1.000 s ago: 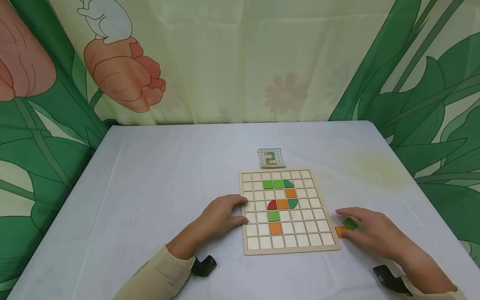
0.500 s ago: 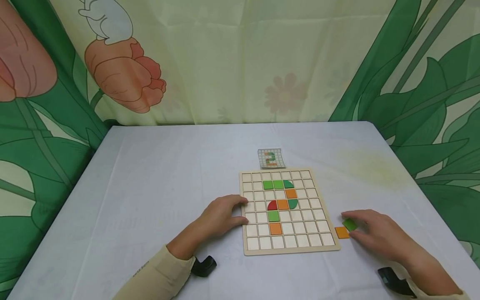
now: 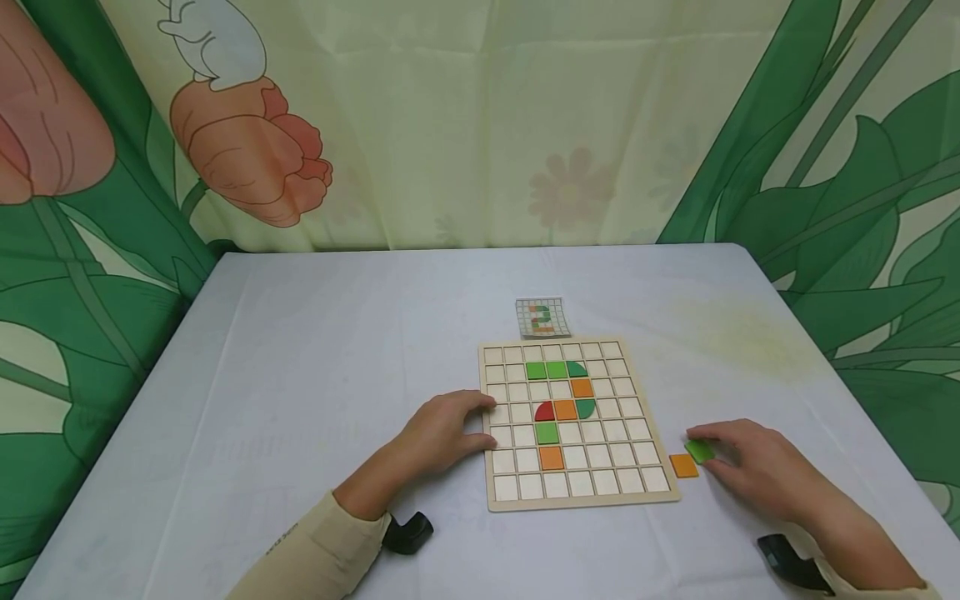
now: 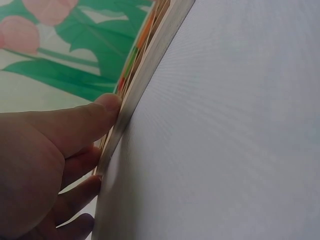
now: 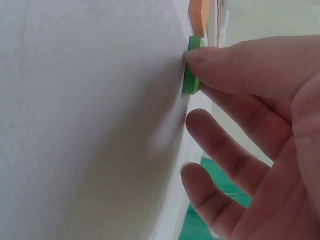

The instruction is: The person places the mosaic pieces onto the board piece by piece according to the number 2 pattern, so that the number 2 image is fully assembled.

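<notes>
My left hand (image 3: 442, 429) rests at the left edge of a wooden grid board (image 3: 585, 505), its thumb and fingertips spread along the rim. The left wrist view shows its thumb (image 4: 107, 107) touching that rim. Right of the board, my right hand (image 3: 772, 471) pinches a green square tile (image 3: 700, 452) between thumb and finger, low over the cloth; in the right wrist view the tile (image 5: 192, 75) is edge-on. Just left of it, an orange square tile (image 3: 684, 466) lies flat beside the board's right edge. Green, orange, dark green and red tiles fill several cells.
Behind the board lies a small pattern card (image 3: 542, 317) printed with a coloured grid figure. A white cloth (image 3: 360, 333) covers the table. A curtain (image 3: 450, 125) with printed leaves and flowers hangs behind it.
My right hand has shifted slightly right with the green tile, uncovering more of the orange tile. The green tile has tilted a little in its grip. My left hand stays put.
</notes>
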